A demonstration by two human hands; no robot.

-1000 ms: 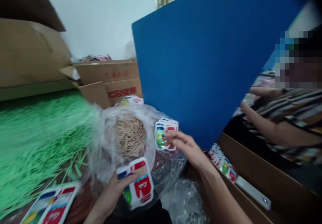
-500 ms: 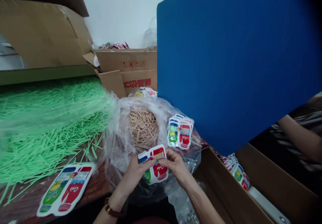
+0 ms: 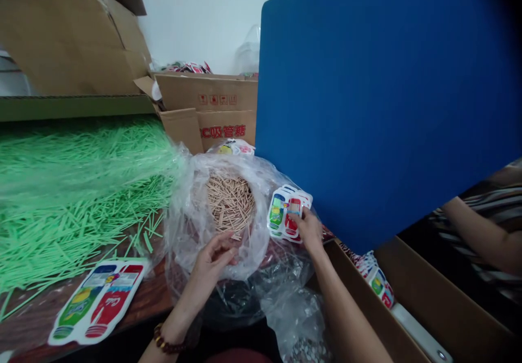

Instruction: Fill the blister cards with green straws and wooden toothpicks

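My right hand grips the right edge of a bottle-shaped candy card, printed with a green and a red bottle. That card lies on a small fanned stack of similar cards at the right side of a clear plastic bag. Short tan sticks fill the opening of the bag. At the bag's near rim is my left hand, its fingers loosely bent and apart, with nothing visible in them. The fingers of my right hand behind the card are hidden.
Green straws under plastic heap up on the left. A larger twin-bottle card lies before them. A blue panel rises at right, above an open carton holding more cards. Another person's arm shows at far right.
The card held in both hands moved right and up onto the stack, with my right hand on it. My left hand let go and moved slightly left, near the sticks.
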